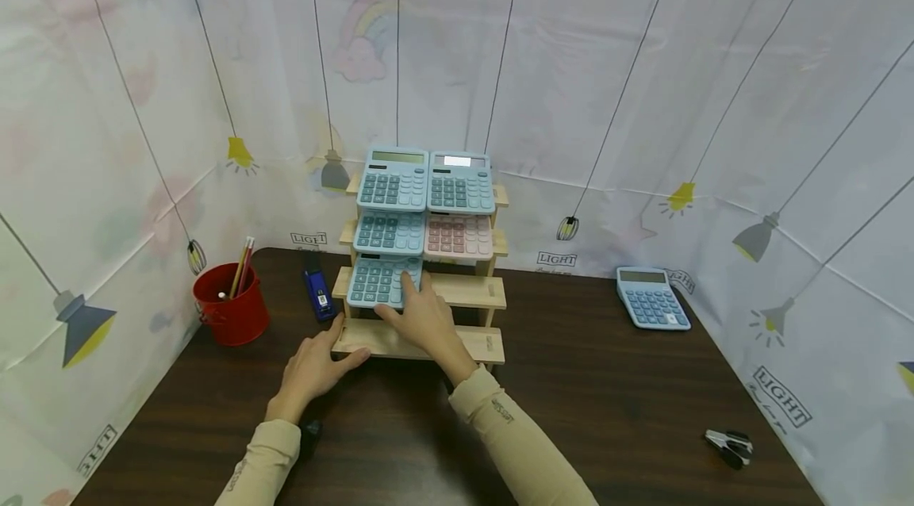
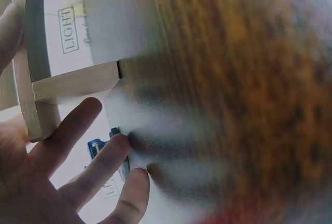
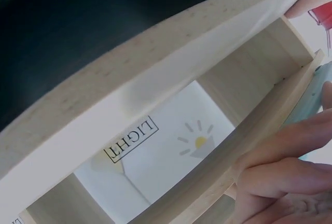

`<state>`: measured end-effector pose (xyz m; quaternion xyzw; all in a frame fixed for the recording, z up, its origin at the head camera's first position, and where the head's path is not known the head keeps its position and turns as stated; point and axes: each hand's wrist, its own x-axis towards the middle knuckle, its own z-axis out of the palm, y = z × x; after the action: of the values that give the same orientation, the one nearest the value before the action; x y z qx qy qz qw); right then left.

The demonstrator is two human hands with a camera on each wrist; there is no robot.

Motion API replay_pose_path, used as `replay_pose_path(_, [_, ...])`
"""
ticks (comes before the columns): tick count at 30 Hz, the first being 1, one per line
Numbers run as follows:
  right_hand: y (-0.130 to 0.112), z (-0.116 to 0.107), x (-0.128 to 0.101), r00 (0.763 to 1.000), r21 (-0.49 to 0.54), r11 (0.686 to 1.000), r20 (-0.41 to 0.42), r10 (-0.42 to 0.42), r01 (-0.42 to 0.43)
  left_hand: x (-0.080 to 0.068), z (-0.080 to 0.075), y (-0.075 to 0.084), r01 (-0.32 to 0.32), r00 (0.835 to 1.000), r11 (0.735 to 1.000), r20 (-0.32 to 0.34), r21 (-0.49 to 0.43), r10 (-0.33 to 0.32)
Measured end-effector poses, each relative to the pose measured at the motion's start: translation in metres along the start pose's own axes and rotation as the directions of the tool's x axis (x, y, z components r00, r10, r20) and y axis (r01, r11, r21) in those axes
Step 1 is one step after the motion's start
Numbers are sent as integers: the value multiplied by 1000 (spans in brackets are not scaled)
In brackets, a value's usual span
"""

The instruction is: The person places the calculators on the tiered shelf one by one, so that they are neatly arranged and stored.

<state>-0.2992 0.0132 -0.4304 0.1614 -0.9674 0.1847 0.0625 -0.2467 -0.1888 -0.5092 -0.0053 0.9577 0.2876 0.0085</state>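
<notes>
A stepped wooden rack [image 1: 467, 292] holds several light-blue calculators and a pink calculator [image 1: 458, 236]. Two blue ones, a left calculator [image 1: 391, 179] and a right calculator [image 1: 460, 185], sit on its top tier. Below the left one is another blue calculator [image 1: 389, 232]. My right hand [image 1: 427, 320] rests on the lowest blue calculator [image 1: 371, 281], fingers on its face and thumb at its lower edge. At the rack's lower left corner is my left hand [image 1: 310, 371], its thumb touching the bottom board [image 1: 396, 339]. Its other fingers spread beside the rack's end [image 2: 75, 81].
A red bucket [image 1: 232, 327] with pencils stands on the left, near a dark blue stapler [image 1: 319, 294]. Another blue calculator [image 1: 651, 300] lies at the right back. A staple remover [image 1: 730, 446] lies at the right front. Printed cloth walls [image 1: 607, 93] enclose the dark table [image 1: 585, 387].
</notes>
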Motion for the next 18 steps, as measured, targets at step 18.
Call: replay_pose_path(18, [22, -19, -34, 1000, 141, 990, 23, -3, -1, 0, 0, 3, -5, 1000, 1000, 1, 5, 5])
